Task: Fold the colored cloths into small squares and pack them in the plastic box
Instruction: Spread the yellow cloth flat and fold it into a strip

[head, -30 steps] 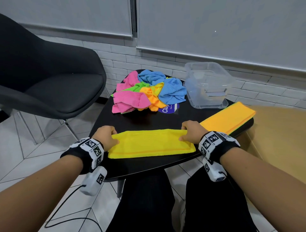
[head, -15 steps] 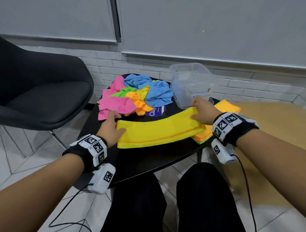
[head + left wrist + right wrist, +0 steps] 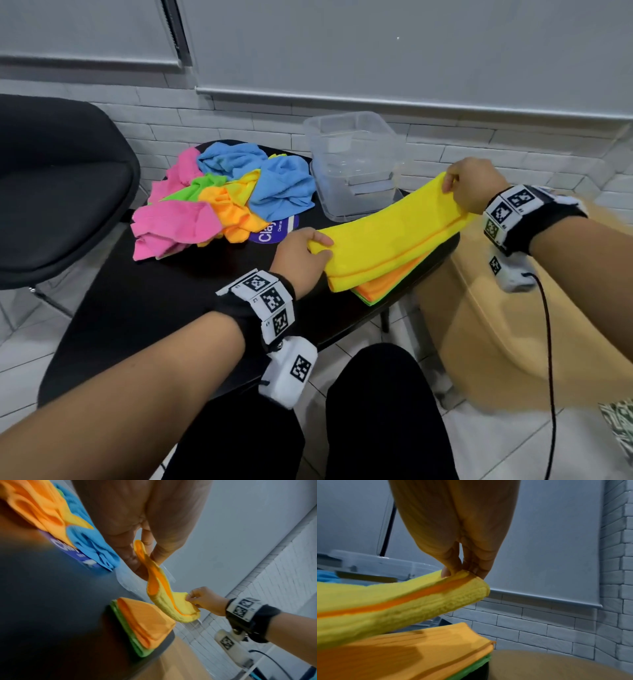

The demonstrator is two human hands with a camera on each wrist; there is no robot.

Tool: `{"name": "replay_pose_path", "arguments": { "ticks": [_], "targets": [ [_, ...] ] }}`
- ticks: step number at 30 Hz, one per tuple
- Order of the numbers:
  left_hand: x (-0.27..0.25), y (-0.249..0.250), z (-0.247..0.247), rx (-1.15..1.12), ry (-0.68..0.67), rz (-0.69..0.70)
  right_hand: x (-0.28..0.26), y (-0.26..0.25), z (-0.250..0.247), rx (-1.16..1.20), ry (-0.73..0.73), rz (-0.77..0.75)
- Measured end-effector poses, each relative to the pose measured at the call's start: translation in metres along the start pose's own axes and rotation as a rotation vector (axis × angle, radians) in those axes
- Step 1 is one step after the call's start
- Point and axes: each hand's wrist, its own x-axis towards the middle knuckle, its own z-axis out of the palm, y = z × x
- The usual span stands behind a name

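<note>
Your left hand and right hand each pinch an end of the yellow cloth over the folded stack; crumpled cloths and the plastic box sit behind it on the desk.

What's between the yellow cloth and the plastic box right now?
Nothing visible. The yellow cloth, held at its ends by the left hand and right hand, hangs over the folded stack; the open box sits just behind.

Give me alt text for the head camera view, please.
Both hands, left hand and right hand, hold a folded yellow cloth stretched above an orange-and-green stack on a black table, beside crumpled cloths and a clear box.
</note>
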Motion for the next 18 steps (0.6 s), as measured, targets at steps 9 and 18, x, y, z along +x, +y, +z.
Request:
{"name": "replay_pose_path", "arguments": {
  "ticks": [9,18],
  "targets": [
    [0.018,0.0,0.044,-0.115,-0.052,-0.17,0.047,0.018,0.033,-0.099,-0.072,0.013],
    [0.016,-0.009,0.058,0.062,-0.096,-0.215,0.052,0.024,0.083,-0.115,-0.187,0.01]
  ]
}}
